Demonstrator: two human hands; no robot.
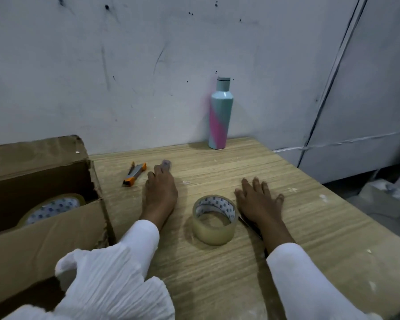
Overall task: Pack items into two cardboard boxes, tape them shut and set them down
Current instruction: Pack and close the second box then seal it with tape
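An open cardboard box [44,236] stands at the left, with a roll of clear tape [53,207] lying inside it. A second roll of clear tape [214,219] rests on the wooden table [309,227] between my hands. My left hand [159,192] stretches forward, its fingertips at a small blurred purplish object [165,163]; whether it grips it is unclear. My right hand [259,199] lies flat on the table just right of the tape, fingers spread, holding nothing.
An orange and grey utility knife [134,173] lies left of my left hand. A teal and pink bottle [219,114] stands upright against the wall at the back. A thin dark object [252,227] pokes out under my right wrist. The table's right edge drops off.
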